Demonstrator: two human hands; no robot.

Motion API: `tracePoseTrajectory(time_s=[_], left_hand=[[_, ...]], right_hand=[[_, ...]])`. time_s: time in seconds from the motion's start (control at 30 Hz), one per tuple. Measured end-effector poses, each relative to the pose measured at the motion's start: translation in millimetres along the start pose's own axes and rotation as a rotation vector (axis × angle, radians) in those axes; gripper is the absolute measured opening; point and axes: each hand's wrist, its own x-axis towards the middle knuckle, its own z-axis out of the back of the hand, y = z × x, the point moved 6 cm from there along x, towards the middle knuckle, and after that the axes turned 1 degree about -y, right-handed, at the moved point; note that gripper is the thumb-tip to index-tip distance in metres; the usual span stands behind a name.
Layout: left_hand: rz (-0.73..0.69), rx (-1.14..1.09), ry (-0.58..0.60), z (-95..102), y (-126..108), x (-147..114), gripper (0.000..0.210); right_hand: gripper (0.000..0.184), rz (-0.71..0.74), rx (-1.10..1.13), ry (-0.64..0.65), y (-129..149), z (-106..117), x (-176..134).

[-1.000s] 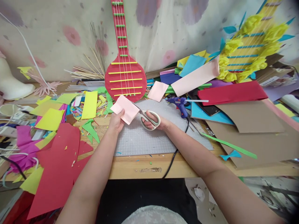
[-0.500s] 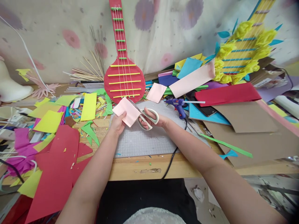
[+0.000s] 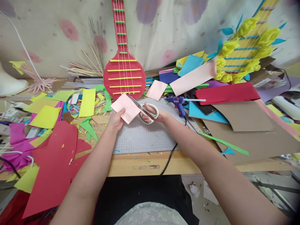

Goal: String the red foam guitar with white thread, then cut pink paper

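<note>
My left hand [image 3: 116,120] pinches a square of pale pink paper [image 3: 126,108] by its lower left edge, thumb on top. In my right hand [image 3: 152,114] is a pair of scissors [image 3: 154,110] with white handles, my fingers through the loops. The scissor blades lie along the paper's upper right edge; I cannot tell whether they cut into it. Both hands are above a grey cutting mat [image 3: 150,140]. Just behind stands a red paper lute [image 3: 124,76] with yellow and green strips and white strings. Another pink square [image 3: 156,90] lies beside it.
To the right lie a blue glue gun [image 3: 177,103] with its black cord [image 3: 169,161], a phone [image 3: 206,108], folded red paper [image 3: 227,93] and cardboard [image 3: 253,140]. Red paper [image 3: 55,162] and yellow scraps [image 3: 45,118] cover the left side. A yellow flowered instrument [image 3: 242,54] leans at the back right.
The pink paper has turned slightly and lies flatter in my left hand. The scissors have tilted a little, their handles closer together. The whole view has shifted slightly.
</note>
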Motion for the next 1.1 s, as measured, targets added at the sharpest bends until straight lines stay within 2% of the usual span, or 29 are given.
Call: tracePoseTrajectory(time_s=[0.23,0.47,0.6,0.87,1.1], left_hand=[[-0.007,0.01,0.012,-1.3,4,1,0.027],[-0.007,0.009,0.028,-0.1,2,2,0.025],[-0.021,0.021,0.034,-0.5,2,2,0.022],[-0.033,0.035,0.032,1.1,2,3,0.029],[-0.028,0.019,0.031,1.3,0,2,0.028]], right_hand=[[0.059,0.003,-0.014,0.005,12,-7,9],[0.054,0.02,-0.004,-0.037,8,0,16],[0.057,0.007,-0.007,-0.002,9,-4,15],[0.061,0.005,0.027,0.039,16,-17,22],[0.053,0.005,0.019,-0.007,15,-12,25]])
